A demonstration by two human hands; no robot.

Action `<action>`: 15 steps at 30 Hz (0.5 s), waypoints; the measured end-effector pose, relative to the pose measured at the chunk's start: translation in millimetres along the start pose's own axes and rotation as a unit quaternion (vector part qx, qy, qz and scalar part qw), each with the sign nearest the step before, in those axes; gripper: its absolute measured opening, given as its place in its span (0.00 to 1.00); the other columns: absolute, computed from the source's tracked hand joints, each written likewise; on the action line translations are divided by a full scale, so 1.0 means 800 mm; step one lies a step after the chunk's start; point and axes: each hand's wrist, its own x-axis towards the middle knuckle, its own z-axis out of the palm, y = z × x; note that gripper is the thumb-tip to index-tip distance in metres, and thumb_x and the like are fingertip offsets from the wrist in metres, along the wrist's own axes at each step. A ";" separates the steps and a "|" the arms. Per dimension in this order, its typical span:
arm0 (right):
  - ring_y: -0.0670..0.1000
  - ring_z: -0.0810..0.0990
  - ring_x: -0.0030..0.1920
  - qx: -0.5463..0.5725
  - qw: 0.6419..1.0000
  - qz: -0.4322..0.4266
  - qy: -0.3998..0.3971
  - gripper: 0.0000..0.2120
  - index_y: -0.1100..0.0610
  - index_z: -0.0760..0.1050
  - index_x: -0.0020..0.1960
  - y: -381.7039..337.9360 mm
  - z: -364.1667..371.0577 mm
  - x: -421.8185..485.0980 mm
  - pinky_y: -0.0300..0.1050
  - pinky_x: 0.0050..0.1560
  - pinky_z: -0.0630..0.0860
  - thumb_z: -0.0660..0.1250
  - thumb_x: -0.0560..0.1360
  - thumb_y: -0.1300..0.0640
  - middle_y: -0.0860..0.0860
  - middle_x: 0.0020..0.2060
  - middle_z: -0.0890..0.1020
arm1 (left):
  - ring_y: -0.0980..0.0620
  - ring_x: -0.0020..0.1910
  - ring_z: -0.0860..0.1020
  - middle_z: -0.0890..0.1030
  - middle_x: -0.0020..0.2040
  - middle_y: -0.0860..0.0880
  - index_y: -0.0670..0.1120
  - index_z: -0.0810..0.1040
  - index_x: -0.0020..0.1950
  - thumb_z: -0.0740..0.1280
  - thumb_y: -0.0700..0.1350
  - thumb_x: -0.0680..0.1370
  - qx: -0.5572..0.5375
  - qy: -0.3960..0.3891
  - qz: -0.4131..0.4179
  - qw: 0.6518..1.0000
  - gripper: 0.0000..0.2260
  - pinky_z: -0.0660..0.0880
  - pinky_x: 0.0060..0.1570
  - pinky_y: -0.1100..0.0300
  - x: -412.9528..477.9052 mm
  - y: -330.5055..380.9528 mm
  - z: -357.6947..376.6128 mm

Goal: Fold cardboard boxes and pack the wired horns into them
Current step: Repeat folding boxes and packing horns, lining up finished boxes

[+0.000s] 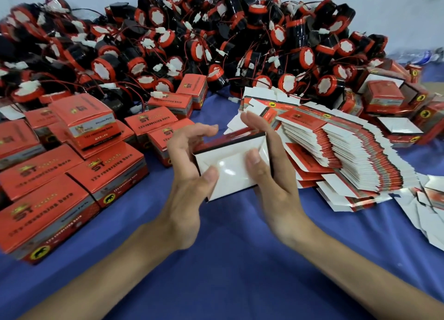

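Note:
I hold a small red cardboard box [230,166] between both hands above the blue cloth, its white folded end flaps facing me. My left hand [189,175] grips its left side, thumb pressing the white flap, fingers curled over the top edge. My right hand [271,170] holds the right side, thumb on the flap, fingers stretched up along the box's far side. A big heap of black-and-red wired horns [216,43] fills the back of the table. A fanned stack of flat unfolded boxes [343,151] lies just right of my hands.
Several closed red boxes [79,175] are stacked at the left. More folded boxes [396,103] sit at the right rear. Loose white-backed flat blanks [427,214] lie at the right edge. The blue cloth [228,259] covers the table.

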 end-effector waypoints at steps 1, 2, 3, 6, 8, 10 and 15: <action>0.49 0.69 0.68 0.000 1.000 -0.001 0.003 0.19 0.47 0.65 0.67 0.006 -0.004 -0.003 0.51 0.70 0.65 0.57 0.77 0.50 0.49 0.65 0.73 | 0.42 0.58 0.72 0.69 0.58 0.37 0.39 0.63 0.60 0.67 0.56 0.71 0.009 -0.012 0.006 1.000 0.28 0.71 0.56 0.58 -0.004 -0.006 -0.002; 0.54 0.69 0.68 0.001 1.000 -0.002 -0.006 0.18 0.48 0.66 0.66 -0.001 0.000 -0.001 0.60 0.69 0.65 0.58 0.77 0.50 0.54 0.65 0.72 | 0.45 0.62 0.71 0.69 0.61 0.39 0.42 0.62 0.62 0.66 0.56 0.73 0.025 -0.033 -0.007 0.999 0.27 0.70 0.59 0.60 -0.006 -0.003 -0.001; 0.56 0.69 0.67 -0.002 1.000 -0.006 0.000 0.17 0.48 0.66 0.66 0.001 -0.001 -0.002 0.63 0.68 0.65 0.58 0.77 0.51 0.56 0.66 0.71 | 0.49 0.65 0.69 0.68 0.63 0.40 0.45 0.60 0.64 0.65 0.51 0.75 0.022 -0.060 -0.006 0.998 0.23 0.68 0.61 0.62 -0.012 -0.003 -0.002; 0.54 0.68 0.66 0.014 1.000 -0.005 -0.019 0.18 0.50 0.65 0.65 -0.001 -0.001 0.000 0.59 0.69 0.65 0.60 0.76 0.53 0.55 0.69 0.68 | 0.56 0.64 0.70 0.69 0.63 0.47 0.51 0.59 0.66 0.60 0.43 0.76 0.009 -0.084 -0.002 0.996 0.20 0.68 0.62 0.63 -0.016 0.002 -0.008; 0.57 0.68 0.67 0.006 0.999 -0.007 -0.036 0.19 0.52 0.64 0.66 0.004 -0.003 -0.002 0.63 0.68 0.65 0.61 0.75 0.57 0.57 0.70 0.66 | 0.57 0.62 0.71 0.70 0.61 0.52 0.52 0.59 0.66 0.61 0.42 0.76 0.015 -0.066 0.008 0.998 0.21 0.68 0.62 0.62 -0.015 0.002 -0.007; 0.59 0.68 0.67 -0.027 0.999 -0.024 -0.036 0.20 0.57 0.64 0.66 0.007 -0.003 -0.003 0.65 0.67 0.65 0.62 0.75 0.63 0.61 0.68 0.67 | 0.59 0.60 0.71 0.70 0.59 0.54 0.52 0.59 0.65 0.61 0.41 0.75 0.015 -0.062 0.000 0.998 0.21 0.69 0.61 0.64 -0.016 0.002 -0.007; 0.59 0.68 0.67 -0.022 0.999 -0.025 -0.026 0.22 0.55 0.65 0.63 0.006 -0.001 -0.002 0.57 0.65 0.70 0.61 0.72 0.69 0.59 0.69 0.67 | 0.62 0.59 0.71 0.69 0.59 0.52 0.49 0.60 0.63 0.61 0.31 0.74 0.014 -0.060 -0.010 0.998 0.23 0.70 0.57 0.68 -0.024 -0.002 -0.002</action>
